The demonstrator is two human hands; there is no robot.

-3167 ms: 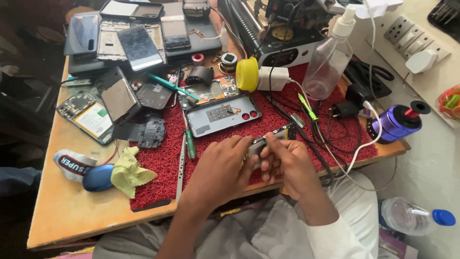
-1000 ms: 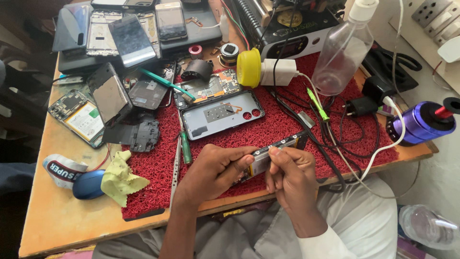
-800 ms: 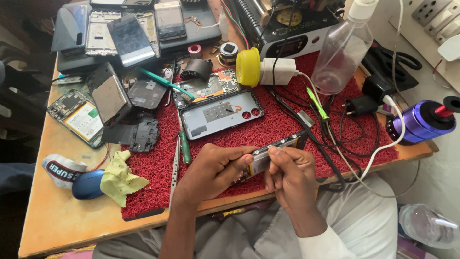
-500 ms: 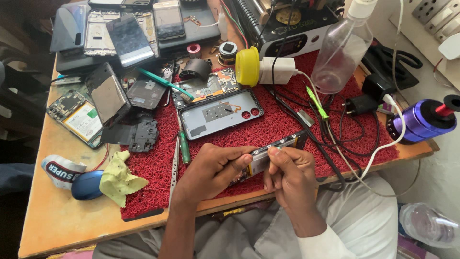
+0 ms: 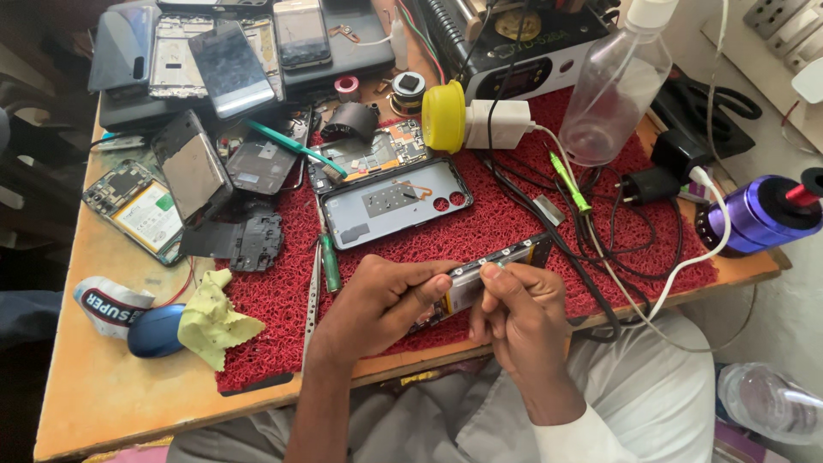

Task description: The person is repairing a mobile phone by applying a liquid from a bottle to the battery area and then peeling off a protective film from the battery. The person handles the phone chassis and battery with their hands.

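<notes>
My left hand (image 5: 386, 300) grips an opened phone (image 5: 501, 264), tilted on its edge above the red mat (image 5: 480, 227) near the table's front. My right hand (image 5: 519, 313) is pinched at the phone's upper edge, fingertips closed on something small that I cannot make out. A grey phone back cover (image 5: 390, 204) lies flat just beyond my hands. To its left, a green-handled screwdriver (image 5: 330, 261) and metal tweezers (image 5: 312, 291) rest on the mat.
Several phones and loose screens (image 5: 227, 69) crowd the back left. A yellow cloth (image 5: 214, 321) and blue object (image 5: 154, 330) lie front left. Clear bottle (image 5: 613, 86), white charger (image 5: 497, 124), black cables (image 5: 617, 223) and purple flask (image 5: 759, 214) fill the right side.
My hands and the phone have stayed almost still over the last second; only small finger shifts show at the phone's upper edge.
</notes>
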